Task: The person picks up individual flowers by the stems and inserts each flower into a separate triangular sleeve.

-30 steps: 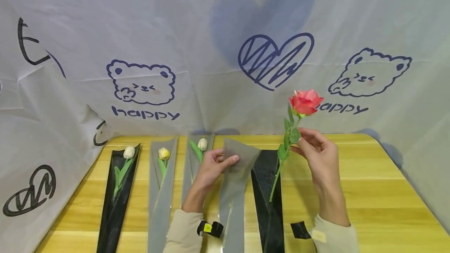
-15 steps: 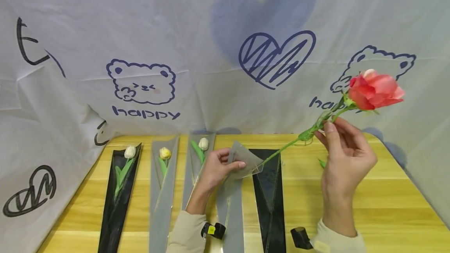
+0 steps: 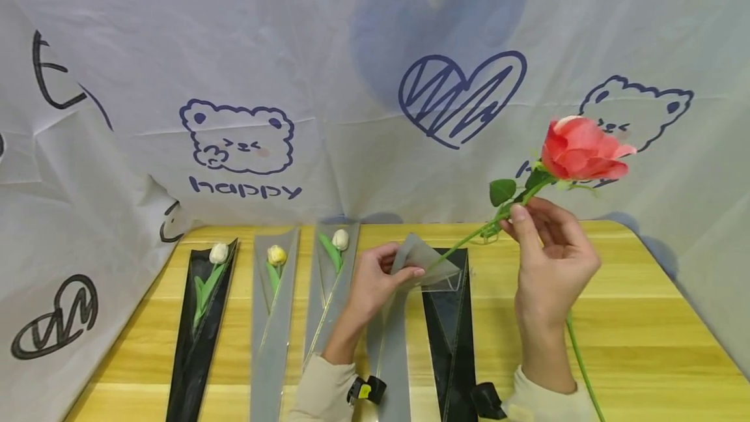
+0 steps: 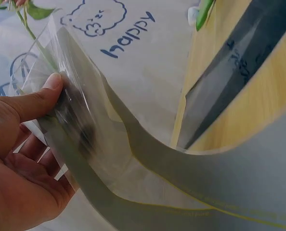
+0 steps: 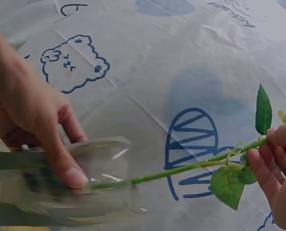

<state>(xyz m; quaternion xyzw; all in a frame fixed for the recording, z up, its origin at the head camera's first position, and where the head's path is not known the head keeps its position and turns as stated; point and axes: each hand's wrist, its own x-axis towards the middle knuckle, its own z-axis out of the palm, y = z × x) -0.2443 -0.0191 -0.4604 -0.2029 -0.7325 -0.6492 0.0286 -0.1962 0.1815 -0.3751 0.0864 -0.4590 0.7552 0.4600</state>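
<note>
My left hand (image 3: 375,279) pinches the top end of a grey flower sleeve (image 3: 391,357), thumb on the front and fingers behind. The mouth of the sleeve is bent up toward the right, its clear front film (image 5: 119,151) standing out. My right hand (image 3: 553,259) pinches the stem of a pink-red artificial rose (image 3: 583,148) a little below its bloom. Slanting down to the left, the green stem (image 5: 186,168) runs into the sleeve's mouth, and its lower end shows only dimly through the film. Green leaves (image 5: 227,187) stick out beside my right fingertips.
To the left lie a black sleeve (image 3: 190,357) with a white tulip, a grey sleeve (image 3: 268,350) with a yellow tulip and another grey sleeve (image 3: 328,292) with a white tulip. A black sleeve (image 3: 454,344) lies right of centre. Another green stem (image 3: 580,357) shows beside my right forearm.
The rose has gone from nearly upright to slanted, its stem end now inside the sleeve's mouth. My right hand swung right, then back left toward the sleeve. My left hand bent the sleeve's top rightward.
</note>
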